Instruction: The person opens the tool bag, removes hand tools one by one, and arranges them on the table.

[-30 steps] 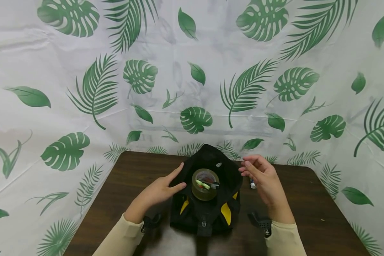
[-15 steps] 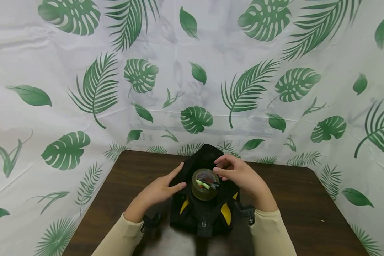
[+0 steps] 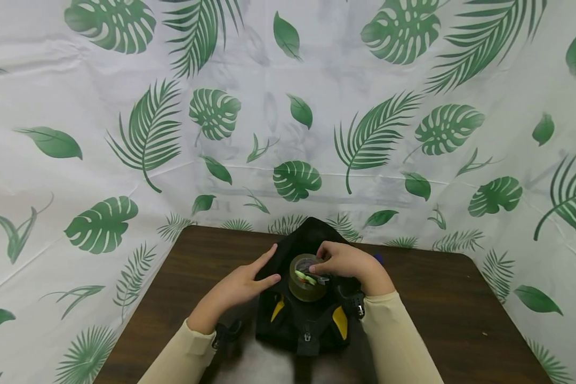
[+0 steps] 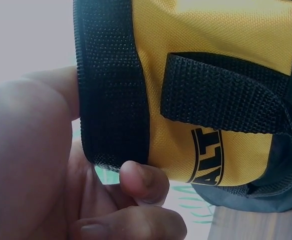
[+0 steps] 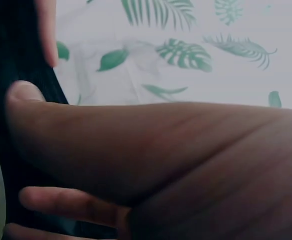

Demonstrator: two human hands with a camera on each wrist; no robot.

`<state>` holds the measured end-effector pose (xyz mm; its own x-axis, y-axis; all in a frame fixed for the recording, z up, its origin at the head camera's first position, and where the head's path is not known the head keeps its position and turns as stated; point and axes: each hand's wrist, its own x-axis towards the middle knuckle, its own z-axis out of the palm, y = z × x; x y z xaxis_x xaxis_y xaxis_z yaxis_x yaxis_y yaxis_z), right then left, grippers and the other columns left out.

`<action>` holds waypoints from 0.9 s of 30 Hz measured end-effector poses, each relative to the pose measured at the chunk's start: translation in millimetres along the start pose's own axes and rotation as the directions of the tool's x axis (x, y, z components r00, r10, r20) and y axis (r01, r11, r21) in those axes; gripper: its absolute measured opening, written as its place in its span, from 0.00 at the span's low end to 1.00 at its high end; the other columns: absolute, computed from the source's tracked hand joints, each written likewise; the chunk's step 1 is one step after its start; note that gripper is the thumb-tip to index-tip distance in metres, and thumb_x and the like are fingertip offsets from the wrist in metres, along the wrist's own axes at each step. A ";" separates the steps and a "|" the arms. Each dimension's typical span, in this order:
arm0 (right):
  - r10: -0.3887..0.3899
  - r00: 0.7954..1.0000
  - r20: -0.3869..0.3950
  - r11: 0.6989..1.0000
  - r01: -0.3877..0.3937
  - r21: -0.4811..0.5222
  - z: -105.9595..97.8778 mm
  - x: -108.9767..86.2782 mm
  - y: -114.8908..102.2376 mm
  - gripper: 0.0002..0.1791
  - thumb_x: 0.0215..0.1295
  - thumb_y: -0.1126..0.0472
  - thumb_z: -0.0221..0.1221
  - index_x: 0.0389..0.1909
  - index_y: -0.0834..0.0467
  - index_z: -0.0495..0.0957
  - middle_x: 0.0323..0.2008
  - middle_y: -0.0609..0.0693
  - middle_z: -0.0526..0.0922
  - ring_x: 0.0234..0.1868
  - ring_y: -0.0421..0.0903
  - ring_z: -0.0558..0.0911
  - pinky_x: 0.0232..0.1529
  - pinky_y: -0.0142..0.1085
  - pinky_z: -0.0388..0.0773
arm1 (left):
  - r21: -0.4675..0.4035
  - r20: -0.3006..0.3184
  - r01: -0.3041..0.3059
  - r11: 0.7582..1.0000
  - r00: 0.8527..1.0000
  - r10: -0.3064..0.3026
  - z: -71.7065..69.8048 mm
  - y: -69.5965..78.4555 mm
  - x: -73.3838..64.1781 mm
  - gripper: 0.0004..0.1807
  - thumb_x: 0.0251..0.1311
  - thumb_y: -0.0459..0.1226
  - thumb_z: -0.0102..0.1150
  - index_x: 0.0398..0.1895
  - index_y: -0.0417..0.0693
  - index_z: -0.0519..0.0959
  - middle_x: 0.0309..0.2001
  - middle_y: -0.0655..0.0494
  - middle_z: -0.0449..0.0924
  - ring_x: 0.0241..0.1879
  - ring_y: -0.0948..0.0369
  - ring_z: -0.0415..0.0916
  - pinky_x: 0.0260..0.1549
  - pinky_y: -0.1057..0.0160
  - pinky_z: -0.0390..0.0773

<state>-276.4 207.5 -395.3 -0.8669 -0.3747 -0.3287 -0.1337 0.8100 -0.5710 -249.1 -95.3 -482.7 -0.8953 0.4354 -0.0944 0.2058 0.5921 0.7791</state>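
Observation:
A black and yellow tool bag (image 3: 276, 330) stands on the table, its mouth facing up. My left hand (image 3: 239, 284) holds the left side of its rim; in the left wrist view fingers (image 4: 145, 181) lie around the black edge band (image 4: 115, 85) beside yellow cloth with lettering. A roll of packing tape (image 3: 307, 292) sits at the bag's mouth, with small pale green and black items (image 3: 305, 277) in its hole. Over the roll's right side, my right hand (image 3: 352, 264) reaches in, thumb and fingers apart in the right wrist view, nothing visible between them.
Behind my right wrist a small blue object (image 3: 378, 259) shows on the dark wooden table (image 3: 441, 309). A tiny pale scrap (image 3: 484, 334) lies farther right. White cloth with green leaves (image 3: 249, 69) hangs behind and around the table.
My right hand has moved left from beside the bag to over the tape roll, its fingers now lower at the hole. My left hand and the bag have stayed put.

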 end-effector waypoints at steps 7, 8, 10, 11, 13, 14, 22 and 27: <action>0.038 0.999 0.012 0.993 -0.036 -0.116 2.9 6.6 -0.6 0.30 0.72 0.45 0.72 0.64 0.59 0.79 0.55 0.51 0.85 0.47 0.47 0.82 0.52 0.49 0.82 | -0.001 0.003 -0.004 1.000 1.000 0.004 0.4 1.6 0.1 0.44 0.76 0.67 0.55 0.87 0.89 0.44 0.86 0.52 0.60 0.80 0.40 0.69 0.75 0.29 0.68; 0.041 0.999 0.019 0.992 -0.039 -0.117 3.3 7.3 -0.4 0.29 0.71 0.46 0.73 0.64 0.59 0.79 0.54 0.51 0.85 0.47 0.47 0.82 0.51 0.49 0.82 | -0.001 0.003 -0.005 1.000 1.000 0.005 0.5 1.7 0.1 0.44 0.76 0.67 0.55 0.87 0.88 0.44 0.86 0.52 0.59 0.80 0.40 0.69 0.75 0.29 0.68; 0.045 0.999 0.031 0.992 -0.041 -0.120 4.4 8.5 0.5 0.28 0.70 0.48 0.74 0.62 0.59 0.80 0.52 0.51 0.85 0.46 0.47 0.82 0.50 0.48 0.82 | -0.004 0.002 -0.007 1.000 1.000 0.007 0.9 1.4 0.0 0.44 0.76 0.67 0.55 0.87 0.88 0.44 0.87 0.52 0.59 0.80 0.40 0.68 0.75 0.29 0.67; 0.045 0.998 0.038 0.992 -0.041 -0.117 5.1 9.1 1.3 0.27 0.70 0.48 0.74 0.61 0.59 0.81 0.51 0.50 0.85 0.45 0.47 0.82 0.49 0.47 0.82 | -0.006 0.001 -0.009 1.000 1.000 0.009 1.2 1.2 0.0 0.44 0.77 0.67 0.54 0.87 0.88 0.44 0.87 0.53 0.58 0.80 0.40 0.68 0.75 0.29 0.67; 0.040 0.998 0.052 0.993 -0.033 -0.114 6.4 10.3 2.4 0.25 0.69 0.50 0.75 0.59 0.59 0.82 0.48 0.50 0.85 0.43 0.47 0.82 0.47 0.46 0.81 | -0.011 0.001 -0.008 1.000 1.000 0.008 1.9 0.2 -0.2 0.44 0.77 0.67 0.54 0.87 0.88 0.44 0.87 0.53 0.58 0.80 0.40 0.68 0.76 0.29 0.67; 0.037 0.998 0.056 0.993 -0.030 -0.112 6.9 10.7 2.7 0.24 0.69 0.51 0.75 0.58 0.59 0.82 0.47 0.49 0.85 0.42 0.47 0.82 0.47 0.46 0.82 | -0.012 0.001 -0.009 1.000 1.000 0.009 2.1 -0.4 -0.3 0.44 0.76 0.67 0.55 0.87 0.88 0.44 0.87 0.53 0.58 0.80 0.40 0.68 0.76 0.29 0.67; 0.008 0.999 0.033 0.992 -0.003 -0.124 8.9 12.0 4.6 0.19 0.68 0.59 0.76 0.55 0.60 0.83 0.47 0.51 0.86 0.40 0.45 0.83 0.45 0.44 0.83 | -0.006 0.000 -0.021 1.000 1.000 0.021 2.3 -2.0 -0.7 0.45 0.75 0.68 0.55 0.88 0.88 0.44 0.87 0.52 0.58 0.80 0.39 0.68 0.75 0.29 0.67; 0.033 0.999 -0.043 0.989 -0.039 -0.140 7.7 11.6 3.5 0.21 0.67 0.62 0.75 0.59 0.60 0.85 0.54 0.55 0.87 0.43 0.47 0.84 0.49 0.46 0.85 | 0.001 -0.005 -0.021 1.000 1.000 0.021 1.1 -1.4 -0.3 0.44 0.76 0.68 0.54 0.87 0.89 0.44 0.86 0.51 0.60 0.79 0.39 0.70 0.74 0.29 0.69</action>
<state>-283.2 202.5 -406.9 -0.8908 -0.3280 -0.3145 -0.1661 0.8792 -0.4466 -248.6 -95.5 -484.4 -0.8928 0.4442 -0.0754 0.2244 0.5835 0.7805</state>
